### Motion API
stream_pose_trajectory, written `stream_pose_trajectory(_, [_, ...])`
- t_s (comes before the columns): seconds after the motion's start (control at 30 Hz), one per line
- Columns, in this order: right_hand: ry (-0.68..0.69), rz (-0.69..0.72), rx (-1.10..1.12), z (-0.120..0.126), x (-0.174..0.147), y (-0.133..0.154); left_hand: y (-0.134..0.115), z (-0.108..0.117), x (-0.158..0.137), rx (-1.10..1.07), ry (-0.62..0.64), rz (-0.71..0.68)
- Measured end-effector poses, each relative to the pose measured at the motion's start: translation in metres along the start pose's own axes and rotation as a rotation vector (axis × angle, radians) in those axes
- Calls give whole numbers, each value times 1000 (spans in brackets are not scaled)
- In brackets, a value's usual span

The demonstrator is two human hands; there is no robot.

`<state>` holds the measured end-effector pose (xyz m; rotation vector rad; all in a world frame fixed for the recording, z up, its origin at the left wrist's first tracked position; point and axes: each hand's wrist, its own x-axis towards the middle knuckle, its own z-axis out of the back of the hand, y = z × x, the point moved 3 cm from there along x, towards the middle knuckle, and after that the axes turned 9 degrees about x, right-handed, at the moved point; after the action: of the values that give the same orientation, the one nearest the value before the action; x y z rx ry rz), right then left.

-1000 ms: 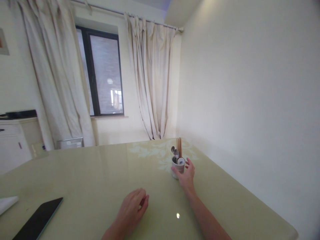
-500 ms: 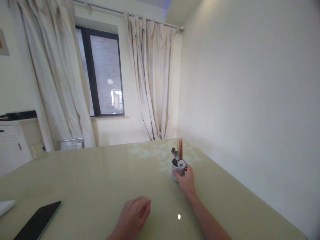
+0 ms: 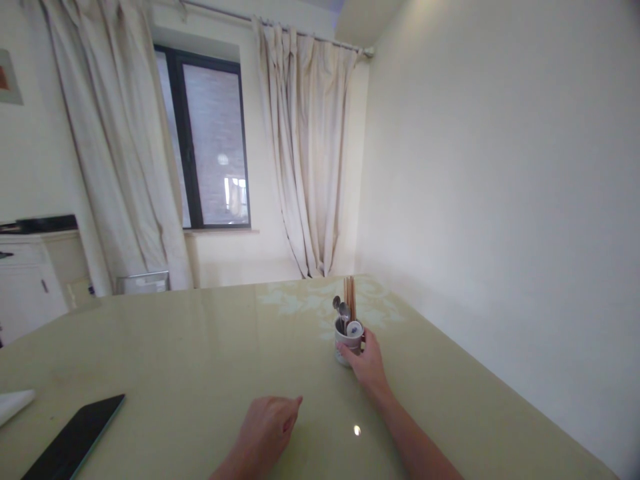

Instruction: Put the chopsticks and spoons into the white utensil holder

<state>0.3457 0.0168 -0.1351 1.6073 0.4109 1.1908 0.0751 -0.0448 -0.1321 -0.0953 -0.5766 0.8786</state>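
Observation:
A grey mug (image 3: 347, 348) stands upright on the glossy table, with my right hand (image 3: 369, 365) wrapped around its right side, thumb across the front. Out of the mug rise several wooden chopsticks (image 3: 351, 297) and two metal spoons (image 3: 344, 311). A small white round piece with a blue mark (image 3: 355, 329) sits at the mug's rim; its kind is unclear. My left hand (image 3: 267, 427) is curled into a loose fist over the near middle of the table, apart from the mug, with nothing visible in it.
On the left of the table (image 3: 200, 360) lies a dark flat tablet-like slab (image 3: 75, 437), with a white object (image 3: 15, 403) beyond it. A plain wall (image 3: 500, 200) borders the right edge. Curtains (image 3: 310, 153) and a window stand behind the table.
My right hand and the mug have shifted slightly to the left. My left hand stays in about the same place, its fingers curled a bit differently.

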Motion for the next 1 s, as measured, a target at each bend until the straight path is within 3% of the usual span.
stream_pose_trajectory(0.2, [181, -70, 87, -13, -15, 18, -4, -1, 0, 2, -25, 15])
stream_pose_trajectory(0.33, [369, -90, 141, -23, -32, 43, 3, 8, 1, -91, -178, 237])
stream_pose_trajectory(0.47, [493, -77, 158, -30, -48, 61, 10, 25, 4, -343, -360, 443])
stream_pose_trajectory(0.63, [630, -91, 214, -40, -66, 72, 23, 39, 10, -599, -463, 562])
stream_pose_trajectory(0.8, [740, -88, 288, -47, -81, 84, 31, 65, 35, -736, -431, 555])
stream_pose_trajectory(1.0, [829, -142, 329, -46, -92, 95, 20, 113, 80, -790, -214, 535])
